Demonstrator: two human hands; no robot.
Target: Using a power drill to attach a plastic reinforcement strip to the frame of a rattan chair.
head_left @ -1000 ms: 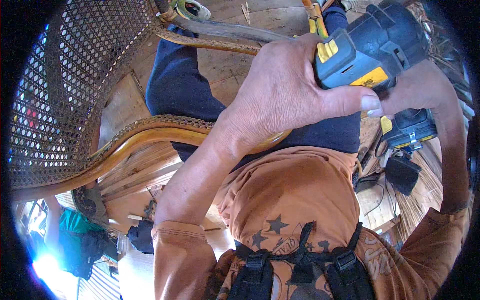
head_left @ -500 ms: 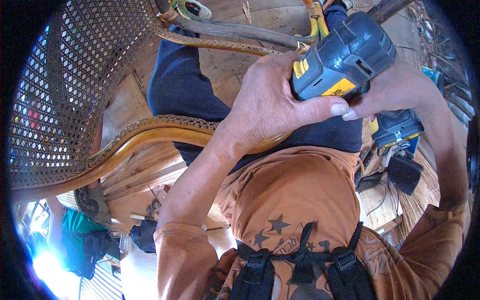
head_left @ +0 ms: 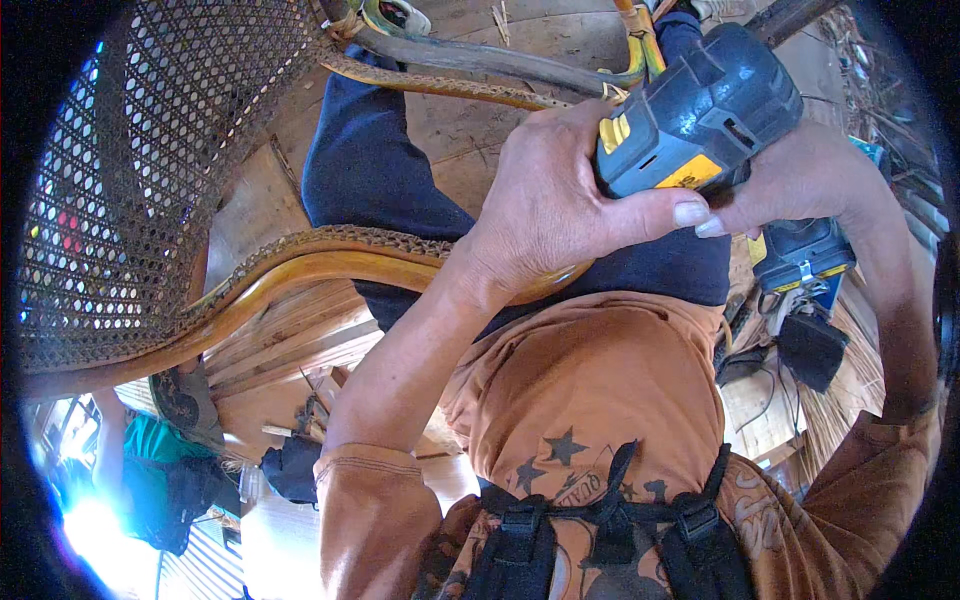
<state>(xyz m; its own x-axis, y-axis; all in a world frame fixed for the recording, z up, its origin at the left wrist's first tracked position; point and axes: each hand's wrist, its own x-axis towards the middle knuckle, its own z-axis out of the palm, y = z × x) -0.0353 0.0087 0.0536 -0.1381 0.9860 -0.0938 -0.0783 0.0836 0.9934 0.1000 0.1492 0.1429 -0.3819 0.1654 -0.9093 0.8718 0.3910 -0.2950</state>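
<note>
A black cordless power tool (head_left: 690, 110) with yellow parts has its battery end facing up, and which kind of tool it is stays hidden. My right hand (head_left: 790, 180) closes round it from the right. From the left, my left hand (head_left: 545, 195) is against it, its thumb along the lower edge and meeting my right thumb. The left fingers curl out of sight beneath the tool. Under my left wrist runs a curved rattan pole (head_left: 330, 265) edging a woven cane panel (head_left: 160, 150). More bent rattan poles (head_left: 450, 88) pass beyond my hands.
A second black-and-yellow tool (head_left: 800, 255) lies at the right by a black pouch (head_left: 813, 352) and loose strips. Wooden boards (head_left: 290, 350) lie at the left. At the lower left is another person in a green top (head_left: 165, 445).
The view has shifted slightly, so everything sits a little further right. Both hands keep the same hold on the tool.
</note>
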